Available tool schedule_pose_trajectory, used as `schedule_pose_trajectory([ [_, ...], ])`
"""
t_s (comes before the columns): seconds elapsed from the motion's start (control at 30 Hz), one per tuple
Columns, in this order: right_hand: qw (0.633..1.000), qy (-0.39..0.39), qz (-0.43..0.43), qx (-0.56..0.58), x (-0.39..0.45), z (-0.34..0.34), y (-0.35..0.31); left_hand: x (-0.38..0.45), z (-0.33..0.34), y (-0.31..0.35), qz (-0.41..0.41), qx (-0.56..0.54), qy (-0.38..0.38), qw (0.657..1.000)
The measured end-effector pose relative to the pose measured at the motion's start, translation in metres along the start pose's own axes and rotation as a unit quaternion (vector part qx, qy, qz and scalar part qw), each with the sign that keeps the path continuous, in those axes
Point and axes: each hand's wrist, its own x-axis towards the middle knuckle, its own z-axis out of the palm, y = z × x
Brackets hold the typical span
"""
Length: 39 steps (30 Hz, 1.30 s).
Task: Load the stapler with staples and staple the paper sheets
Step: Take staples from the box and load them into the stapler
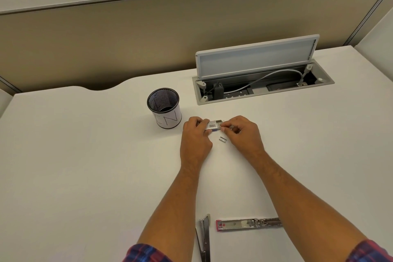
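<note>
Cardboard staple box (pixel 213 126) pinched between left hand (pixel 196 137), right hand (pixel 244 133), forearms outstretched

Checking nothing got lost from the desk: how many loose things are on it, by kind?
Staple box, held by both hands: 1
Loose staple strip: 1
Opened stapler: 1
Mesh pen cup: 1
Total: 4
</note>
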Motion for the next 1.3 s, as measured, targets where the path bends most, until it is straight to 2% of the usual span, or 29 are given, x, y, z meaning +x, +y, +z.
schedule_pose_trajectory([
  [0.17,0.999,0.013,0.035,0.037,0.0000,0.0011,0.0000,0.0005,0.0000,0.0005,0.001,0.006,-0.004,1.000],
  [0.43,0.998,0.036,0.040,0.011,0.0015,0.0018,0.0002,0.0012,0.0001,-0.0001,0.007,0.014,-0.002,1.000],
  [0.73,0.999,0.034,0.009,-0.009,0.0019,0.0037,-0.0002,0.0015,-0.0007,0.0005,0.004,0.014,-0.002,1.000],
  [1.1,0.999,-0.003,-0.039,-0.013,0.0005,0.0028,0.0014,0.0010,-0.0006,-0.0002,0.006,0.020,0.003,1.000],
  [1.3,0.999,0.001,-0.039,0.018,0.0009,0.0027,-0.0008,0.0008,-0.0002,-0.0011,0.007,0.024,0.006,1.000],
])
